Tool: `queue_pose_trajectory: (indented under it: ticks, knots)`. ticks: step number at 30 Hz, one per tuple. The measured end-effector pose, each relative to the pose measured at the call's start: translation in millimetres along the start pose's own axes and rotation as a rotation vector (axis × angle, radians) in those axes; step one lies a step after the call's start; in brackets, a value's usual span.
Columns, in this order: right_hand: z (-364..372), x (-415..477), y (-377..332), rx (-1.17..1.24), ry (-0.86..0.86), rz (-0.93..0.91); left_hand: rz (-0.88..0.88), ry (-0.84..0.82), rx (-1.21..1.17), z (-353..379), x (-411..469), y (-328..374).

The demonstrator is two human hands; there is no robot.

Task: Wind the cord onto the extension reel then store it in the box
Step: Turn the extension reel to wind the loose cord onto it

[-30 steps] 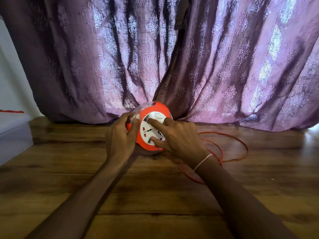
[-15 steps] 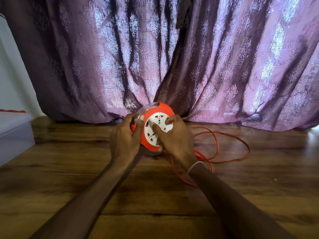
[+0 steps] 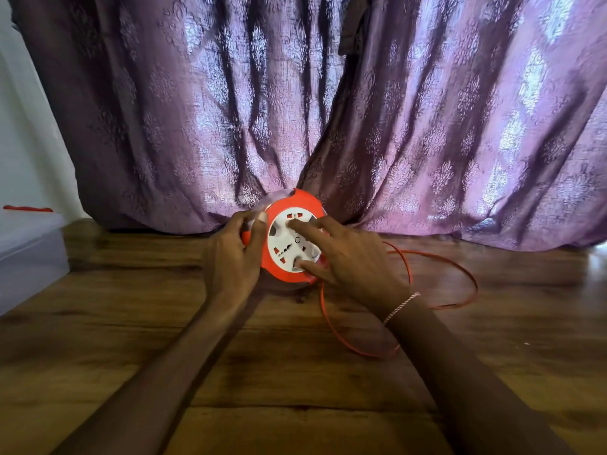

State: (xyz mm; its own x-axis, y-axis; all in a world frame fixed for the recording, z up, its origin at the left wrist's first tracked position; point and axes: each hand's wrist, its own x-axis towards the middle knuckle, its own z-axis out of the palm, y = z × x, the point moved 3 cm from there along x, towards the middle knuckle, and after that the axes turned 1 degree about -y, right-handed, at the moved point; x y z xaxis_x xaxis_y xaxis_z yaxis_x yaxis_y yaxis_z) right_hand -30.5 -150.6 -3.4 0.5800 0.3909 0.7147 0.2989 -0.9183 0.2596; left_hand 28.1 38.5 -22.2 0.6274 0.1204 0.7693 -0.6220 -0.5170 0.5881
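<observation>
We had the reel [image 3: 289, 236] standing on edge on the floor [image 3: 295, 372], dead ahead at twelve o'clock, right against the curtain [image 3: 328, 110]. Our left hand [image 3: 231, 257] clamped its rim from nine o'clock, thumb laid over the orange edge, fingers curled behind. Our right hand [image 3: 351, 261] came in from three o'clock, not closed on anything: fingers spread, one fingertip at the top of the white socket face, thumb pressed at its six o'clock. The cord [image 3: 460, 274] lay in loose loops on the floor at four o'clock, one strand passing under our right wrist. The box [image 3: 29, 254] sat off at nine o'clock, well apart.
</observation>
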Motion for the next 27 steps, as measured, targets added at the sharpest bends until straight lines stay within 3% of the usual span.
queue_pose_trajectory:
  ticks: [5,12,20,24,26,27]
  knots:
    - [-0.9,3.5,-9.9,-0.102,0.032,-0.066,0.018,0.008,-0.007,-3.1,0.9,1.8]
    - [1.2,0.7,-13.6,-0.06,0.102,0.005,0.106,0.002,0.115,-5.8,-0.5,9.5]
    - [17.6,4.0,-17.0,0.381,0.124,0.605,0.175,0.03,0.146,-7.5,-4.3,17.9]
    - [26.1,2.9,-21.0,0.9,0.135,0.923,0.176,0.022,0.126,-6.2,-5.1,17.4]
    - [24.4,3.1,-22.8,1.101,0.078,0.953,0.163,0.018,0.128,-5.2,-5.1,14.9]
    - [21.4,4.3,-20.6,1.064,0.046,0.899,0.146,0.022,0.124,-5.0,-5.1,13.8]
